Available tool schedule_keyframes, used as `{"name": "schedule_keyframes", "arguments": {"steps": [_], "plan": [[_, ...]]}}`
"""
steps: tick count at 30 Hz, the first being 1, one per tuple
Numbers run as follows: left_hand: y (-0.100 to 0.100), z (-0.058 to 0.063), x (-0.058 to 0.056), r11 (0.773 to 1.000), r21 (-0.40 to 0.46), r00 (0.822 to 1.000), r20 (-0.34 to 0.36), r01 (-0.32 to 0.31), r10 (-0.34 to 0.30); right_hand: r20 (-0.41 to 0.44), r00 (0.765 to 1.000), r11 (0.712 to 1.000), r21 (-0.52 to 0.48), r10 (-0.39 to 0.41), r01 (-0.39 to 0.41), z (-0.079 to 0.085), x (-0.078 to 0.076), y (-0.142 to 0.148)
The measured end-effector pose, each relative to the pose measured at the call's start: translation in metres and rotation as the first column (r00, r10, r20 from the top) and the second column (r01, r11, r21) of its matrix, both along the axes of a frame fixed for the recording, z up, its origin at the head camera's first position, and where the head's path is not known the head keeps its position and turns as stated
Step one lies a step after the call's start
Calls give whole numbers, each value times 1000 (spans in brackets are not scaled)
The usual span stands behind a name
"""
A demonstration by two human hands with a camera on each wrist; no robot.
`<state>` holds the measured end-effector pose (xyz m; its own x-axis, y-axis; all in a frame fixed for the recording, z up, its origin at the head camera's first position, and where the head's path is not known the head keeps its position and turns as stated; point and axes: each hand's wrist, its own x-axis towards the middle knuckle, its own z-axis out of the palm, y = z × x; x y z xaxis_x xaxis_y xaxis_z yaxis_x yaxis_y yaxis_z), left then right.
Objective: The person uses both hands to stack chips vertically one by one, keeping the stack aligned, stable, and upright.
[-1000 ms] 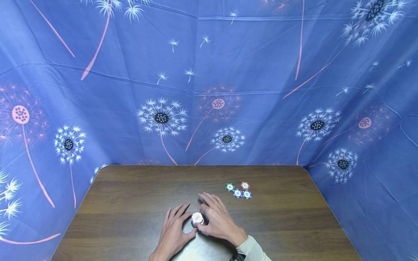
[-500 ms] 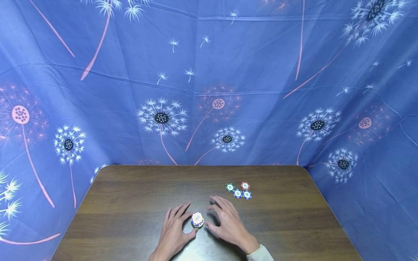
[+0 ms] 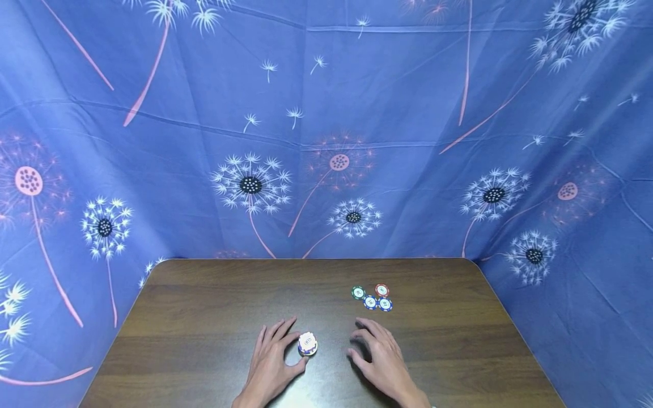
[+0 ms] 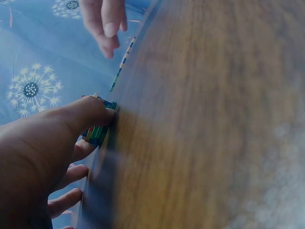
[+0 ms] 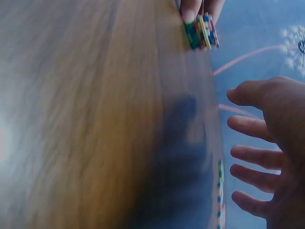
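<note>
Chip stack (image 3: 308, 343), white-topped, multicoloured-edged; left grip (image 3: 270, 361) pinches it, right grip (image 3: 384, 360) spread, empty.

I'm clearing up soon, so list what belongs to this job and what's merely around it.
Job: chip stack, pinched in the left hand; probably the loose green chip, red chip, two blue chips.
Apparently just around: table, flowered curtain.

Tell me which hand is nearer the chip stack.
Left. The left hand grips the chip stack; the right hand is apart from it, off to the stack's right.
</note>
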<state>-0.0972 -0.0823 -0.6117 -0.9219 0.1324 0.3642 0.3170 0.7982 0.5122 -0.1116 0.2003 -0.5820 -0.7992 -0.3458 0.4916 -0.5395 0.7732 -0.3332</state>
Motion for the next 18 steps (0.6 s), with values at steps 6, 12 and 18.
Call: {"name": "schedule_keyframes", "arguments": {"steps": [6,12,18], "plan": [[0,0,0,1000,5,1000,-14,2,-2,1,996,996,10,-85,85,-1,1,22],[0,0,0,1000,0,1000,-19,2,-2,15,986,986,10,-167,167,0,-5,44],[0,0,0,1000,4,1000,-25,4,-4,39,972,973,15,-231,231,1,-24,63]]}}
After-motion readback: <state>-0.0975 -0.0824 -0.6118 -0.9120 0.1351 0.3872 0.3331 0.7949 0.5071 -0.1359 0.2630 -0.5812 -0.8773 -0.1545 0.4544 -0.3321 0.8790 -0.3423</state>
